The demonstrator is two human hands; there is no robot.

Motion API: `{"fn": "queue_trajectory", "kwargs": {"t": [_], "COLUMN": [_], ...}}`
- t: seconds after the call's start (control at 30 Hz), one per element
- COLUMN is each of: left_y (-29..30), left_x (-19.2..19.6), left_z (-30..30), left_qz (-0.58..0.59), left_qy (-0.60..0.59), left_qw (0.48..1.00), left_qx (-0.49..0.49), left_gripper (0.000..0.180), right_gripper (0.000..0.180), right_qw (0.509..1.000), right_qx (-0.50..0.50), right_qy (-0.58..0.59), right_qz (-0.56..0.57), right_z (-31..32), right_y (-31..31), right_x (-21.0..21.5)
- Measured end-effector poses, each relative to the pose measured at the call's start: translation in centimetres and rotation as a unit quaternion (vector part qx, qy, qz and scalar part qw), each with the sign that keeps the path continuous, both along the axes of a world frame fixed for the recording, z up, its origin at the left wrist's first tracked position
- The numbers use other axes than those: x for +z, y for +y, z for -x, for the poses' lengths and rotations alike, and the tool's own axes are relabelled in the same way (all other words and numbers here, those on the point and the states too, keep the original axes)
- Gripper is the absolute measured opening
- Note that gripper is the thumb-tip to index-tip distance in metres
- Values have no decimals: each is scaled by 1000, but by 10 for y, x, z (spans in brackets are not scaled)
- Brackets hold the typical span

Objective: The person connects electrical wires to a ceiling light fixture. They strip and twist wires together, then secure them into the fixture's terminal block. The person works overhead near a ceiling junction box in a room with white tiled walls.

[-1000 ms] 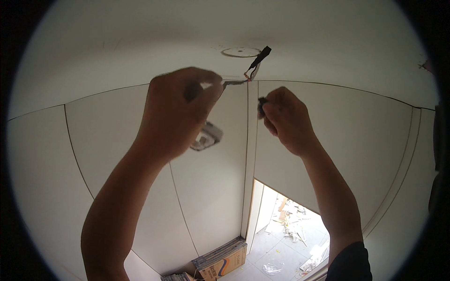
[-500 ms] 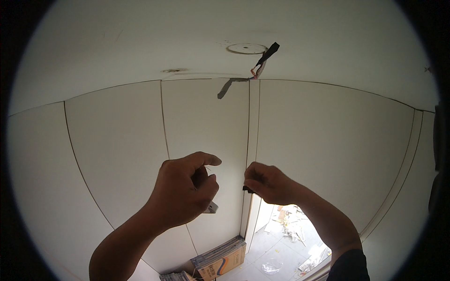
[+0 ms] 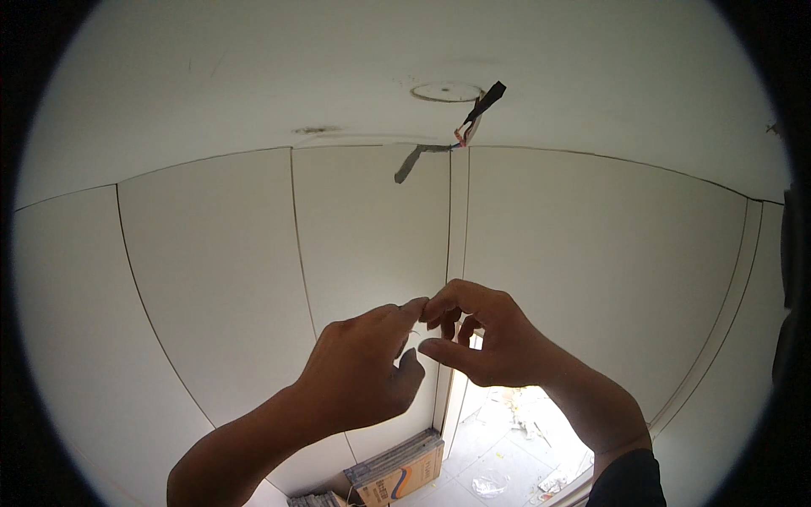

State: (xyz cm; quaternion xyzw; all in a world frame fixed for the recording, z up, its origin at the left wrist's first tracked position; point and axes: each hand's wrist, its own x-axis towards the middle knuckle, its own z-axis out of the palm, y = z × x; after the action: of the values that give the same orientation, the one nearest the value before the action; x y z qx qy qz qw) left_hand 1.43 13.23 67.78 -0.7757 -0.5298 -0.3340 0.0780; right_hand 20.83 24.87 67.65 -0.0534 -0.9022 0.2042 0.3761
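Observation:
My left hand [image 3: 359,367] is raised in front of the pale wall panels, fingers curled toward the thumb. A thin pale strand [image 3: 414,332] shows by its fingertips; what lies inside the palm is hidden. Close by on the right, my right hand [image 3: 490,334] has its thumb and bent fingers apart, with nothing visible between them. Its index fingertip meets or overlaps the left fingertips. Above both hands, wires with a black wrapped end [image 3: 486,101] stick out at the seam between wall and ceiling. A dark grey strip [image 3: 408,162] hangs beside them.
A round outline [image 3: 446,91] marks the ceiling [image 3: 253,68]. Below, a doorway opens onto a bright tiled floor [image 3: 469,439] with scattered debris [image 3: 524,414]. Flat boxes [image 3: 397,475] with an orange-brown face lean at the wall's foot. Panels [image 3: 591,253] stand ahead.
My hands have come together, the left moving right and slightly down. The right hand's fingers have spread, and the small black thing at them is out of sight. The pale piece under my left hand is hidden.

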Motion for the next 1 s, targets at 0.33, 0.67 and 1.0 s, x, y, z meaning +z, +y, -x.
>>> {"fn": "queue_trajectory", "kwargs": {"t": [0.33,0.67,1.0], "left_y": [6,-11,-1], "left_x": [-9,5,-1], "left_z": [0,-4,8], "left_qz": [-45,7,74], "left_qy": [33,-134,-261], "left_qw": [998,989,955], "left_qx": [-25,-63,-119], "left_gripper": [66,27,14], "right_gripper": [18,7,6], "right_qw": [999,998,997], "right_qx": [-18,29,14], "right_qy": [24,51,39], "right_qz": [20,-23,-62], "right_z": [3,-3,-5], "right_y": [-9,-10,-15], "right_x": [-10,-2,11]}}
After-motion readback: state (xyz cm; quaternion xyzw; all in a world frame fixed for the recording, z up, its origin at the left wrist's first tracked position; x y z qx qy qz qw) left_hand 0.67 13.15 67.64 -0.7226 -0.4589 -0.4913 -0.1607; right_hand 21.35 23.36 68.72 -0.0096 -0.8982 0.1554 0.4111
